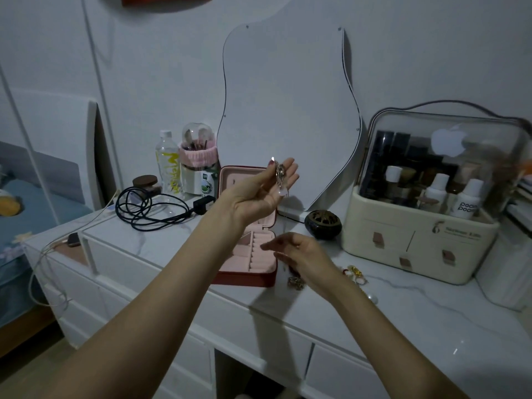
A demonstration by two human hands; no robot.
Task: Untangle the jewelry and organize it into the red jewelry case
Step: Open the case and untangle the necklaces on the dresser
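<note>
You hold your left hand [269, 187] raised, palm toward you, above the open case [247, 254]. Its thumb and forefinger pinch a small cluster of jewelry [280, 175], metal links with a pale, rounded drop hanging below. Holding it high probably lets the pieces dangle so you can see where they are caught on each other.

Your right hand [299, 254] hovers low, just right of the case. Its fingers are loosely curled and blurred, so I cannot tell whether they pinch anything; a fine chain may run up from it, but that is too faint to confirm. Just beneath that hand a knotted heap of rings [296, 283] lies on the desk [431, 306]. To its right sit more pieces [357, 273] with gold and red parts and a pearl-like bead.

The case is hard-shelled and red outside, with a soft pink lining. Its lid stands upright and its base lies flat, showing padded ring rolls and small square compartments; no jewelry shows in the part your arm leaves visible. It sits beside the pile, which keeps each freed piece's trip short.

The desk top is smooth, white and marble-veined, so thin chains will slide easily and be hard to see. A dark round burner [323, 224] stands behind your right hand.
</note>
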